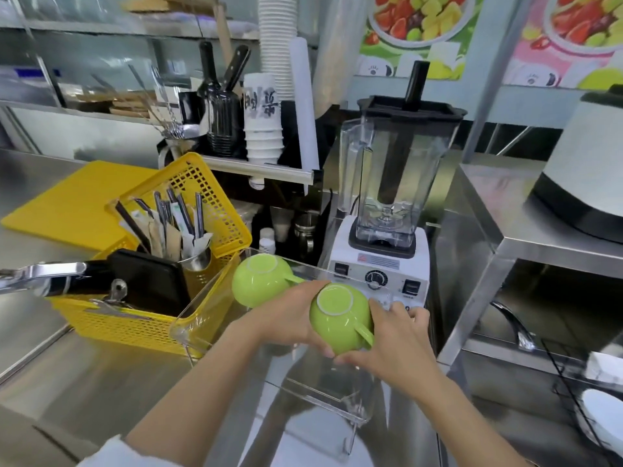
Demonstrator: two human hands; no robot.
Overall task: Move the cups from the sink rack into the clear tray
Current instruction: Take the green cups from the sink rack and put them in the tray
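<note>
Both hands, left and right, clasp an upturned green cup over the clear tray.

The clear tray is lying open from above, its near end bare, while an upturned green cup is filling the far corner. The yellow basket is crowding its left wall, the blender is blocking the right, and the front desk is staying open.
</note>
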